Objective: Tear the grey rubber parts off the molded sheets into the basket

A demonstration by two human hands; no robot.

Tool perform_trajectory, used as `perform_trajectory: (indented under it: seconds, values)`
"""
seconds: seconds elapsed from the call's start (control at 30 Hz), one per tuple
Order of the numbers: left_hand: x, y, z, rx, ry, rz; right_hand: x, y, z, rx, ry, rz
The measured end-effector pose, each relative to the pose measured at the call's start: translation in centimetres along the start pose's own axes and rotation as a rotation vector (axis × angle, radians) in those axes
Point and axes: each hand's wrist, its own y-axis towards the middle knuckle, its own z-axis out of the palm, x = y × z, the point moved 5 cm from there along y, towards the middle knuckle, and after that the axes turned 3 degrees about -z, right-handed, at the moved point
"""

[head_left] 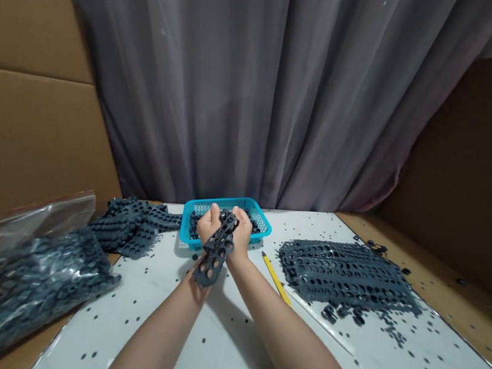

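A dark rubber strip with rows of round holes (214,261) is gripped between my two hands, its free end hanging over my left wrist. My left hand (208,223) is closed around it, thumb up. Close beside it, my right hand (242,228) is closed on the strip's other end. Both hands are over the near side of a blue plastic basket (186,232). Small black pieces (194,221) lie in the basket, partly hidden by my hands.
To the right lies a stack of perforated dark sheets (350,270), with a yellow pencil-like tool (276,278) beside it. More perforated sheets (135,227) are heaped at the back left. A clear bag of dark pieces (39,274) stands far left. Small black discs dot the white tabletop (180,365).
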Motion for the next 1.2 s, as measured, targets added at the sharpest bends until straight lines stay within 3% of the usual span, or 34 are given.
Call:
perform_trajectory:
  seconds: [0.13,0.17,0.2,0.27,0.3,0.37,0.43,0.5,0.63,0.77,0.9,1.07,1.2]
  values:
    - [-1.9,-2.1,-1.9,0.153,0.042,0.074,3.6,-1.4,-1.6,0.323,-0.046,-0.091]
    - [-2.5,-3.2,-2.5,0.213,0.053,0.068,4.9,-2.1,-2.1,0.44,-0.079,-0.121]
    - [-3.0,-4.6,-3.1,0.297,0.072,0.052,6.3,-3.3,-2.2,0.64,-0.178,-0.202]
    - [-3.6,-8.2,-3.1,0.707,0.209,0.009,8.5,-5.6,-2.8,0.912,-0.292,-0.319]
    - [-3.5,-9.9,-3.4,0.83,0.291,-0.026,9.1,-6.7,-3.2,1.018,-0.327,-0.329]
    - [-2.7,-12.0,-4.4,0.861,0.437,-0.123,8.9,-8.5,-3.8,1.176,-0.322,-0.202]
    - [-0.5,-13.7,-5.3,0.907,0.449,-0.316,7.2,-10.6,-4.5,1.258,-0.22,0.088]
    - [1.9,-15.3,-6.2,0.903,0.365,-0.499,4.9,-13.1,-5.3,1.198,-0.041,0.41]
    - [4.7,-18.9,-8.2,0.687,0.183,-0.7,2.4,-19.2,-6.3,0.741,0.332,0.811]
    - [4.2,-22.1,-8.8,0.261,0.009,-0.906,3.1,-23.4,-5.6,0.311,0.578,0.978]
    - [3.6,-23.4,-7.3,-0.048,-0.244,-0.926,3.6,-24.1,-5.3,-0.065,0.57,1.009]
    - [3.9,-24.3,-6.3,-0.311,-0.403,-0.846,4.1,-24.1,-5.1,-0.223,0.523,0.933]
    - [3.9,-24.6,-6.3,-0.433,-0.398,-0.783,4.1,-24.2,-5.0,-0.321,0.462,0.798]
